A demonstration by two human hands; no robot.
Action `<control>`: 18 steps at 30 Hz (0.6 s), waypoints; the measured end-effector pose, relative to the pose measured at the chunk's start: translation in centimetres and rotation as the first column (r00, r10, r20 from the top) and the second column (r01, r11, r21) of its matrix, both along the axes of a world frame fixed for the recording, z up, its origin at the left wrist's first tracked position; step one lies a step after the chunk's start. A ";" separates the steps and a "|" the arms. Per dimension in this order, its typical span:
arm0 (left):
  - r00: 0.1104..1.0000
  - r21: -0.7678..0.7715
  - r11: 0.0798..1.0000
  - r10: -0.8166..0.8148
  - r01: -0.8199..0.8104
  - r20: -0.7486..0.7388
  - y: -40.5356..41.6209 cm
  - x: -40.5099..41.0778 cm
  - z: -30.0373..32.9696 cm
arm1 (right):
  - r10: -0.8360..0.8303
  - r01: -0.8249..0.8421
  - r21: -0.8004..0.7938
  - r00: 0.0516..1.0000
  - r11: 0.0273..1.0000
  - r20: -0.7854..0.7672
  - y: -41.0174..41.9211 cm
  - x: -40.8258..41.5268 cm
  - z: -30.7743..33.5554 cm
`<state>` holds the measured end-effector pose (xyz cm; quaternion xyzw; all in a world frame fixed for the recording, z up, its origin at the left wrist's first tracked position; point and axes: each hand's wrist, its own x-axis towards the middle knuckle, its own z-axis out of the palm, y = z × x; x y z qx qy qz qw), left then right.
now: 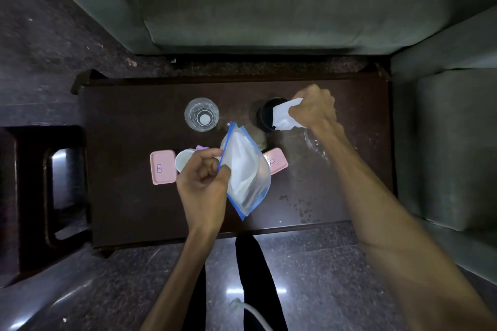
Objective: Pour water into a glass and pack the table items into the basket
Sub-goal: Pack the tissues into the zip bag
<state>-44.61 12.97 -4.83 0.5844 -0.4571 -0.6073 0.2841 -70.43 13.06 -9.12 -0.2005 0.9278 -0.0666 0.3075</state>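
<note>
Each of the two pink boxes carries a small blue and white label on its lid, but the writing on the labels is too small to read. One pink box [162, 167] lies flat on the dark counter [129, 196], left of the middle. The other pink box [277, 161] lies to the right and is partly hidden behind the bag.

The left hand [204, 180] is raised over the middle of the counter. Its fingers are curled closed and they pinch the blue edge of a clear zip bag [246, 169]. The bag hangs tilted, with its mouth toward the far side, and something white shows inside it. Just beside this hand stands a white cup [184, 160], and a small purple thing [202, 147] shows behind the cup; I cannot tell what it is.

The right hand [314, 109] reaches to the far right part of the counter with the arm stretched long. It is closed around a white tissue [283, 117], held over a dark round container [267, 115].

A clear glass [201, 115] stands upright at the far side, left of the dark container and apart from both hands. It is transparent and I cannot tell how much water is in it. Some wet marks shine on the counter at the right. A green sofa [269, 8] stands behind the counter.
</note>
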 end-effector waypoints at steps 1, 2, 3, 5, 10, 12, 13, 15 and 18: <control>1.000 -0.005 1.000 -0.003 0.003 -0.002 0.0 -0.1 0.0 | -0.011 0.011 -0.005 1.000 1.000 -0.004 -0.2 -0.1 -0.4; 1.000 -0.009 1.000 -0.006 0.006 0.002 0.0 -0.2 0.0 | -0.029 0.029 -0.018 1.000 0.999 -0.011 -0.4 -0.1 -0.8; 1.000 -0.009 1.000 -0.009 0.009 0.007 0.0 -0.3 -0.1 | -0.049 0.048 -0.033 0.999 0.998 -0.019 -0.7 0.1 -1.1; 1.000 -0.006 1.000 -0.016 0.016 0.018 0.0 -0.4 -0.1 | -0.050 0.049 -0.035 0.998 0.998 -0.031 -1.1 0.7 -1.9; 1.000 0.003 1.000 -0.013 0.013 0.026 0.1 -0.8 0.1 | 0.133 -0.130 0.034 0.981 0.991 -0.139 -1.1 2.9 -3.7; 0.999 0.000 1.000 -0.018 0.018 0.031 0.2 -1.2 0.3 | 0.191 -0.185 0.049 0.962 0.982 -0.196 -0.7 3.3 -4.2; 0.999 0.000 1.000 -0.021 0.021 0.027 0.3 -1.3 0.4 | 0.211 -0.205 0.048 0.955 0.977 -0.208 -0.5 3.5 -4.4; 0.999 -0.001 0.999 -0.035 0.035 0.017 0.3 -1.7 0.7 | 0.199 -0.200 0.017 0.957 0.980 -0.209 -0.2 3.6 -4.1; 0.999 -0.003 0.999 -0.050 0.050 0.003 0.2 -2.0 1.1 | -0.013 -0.028 -0.196 0.978 0.980 -0.206 1.7 3.5 -1.5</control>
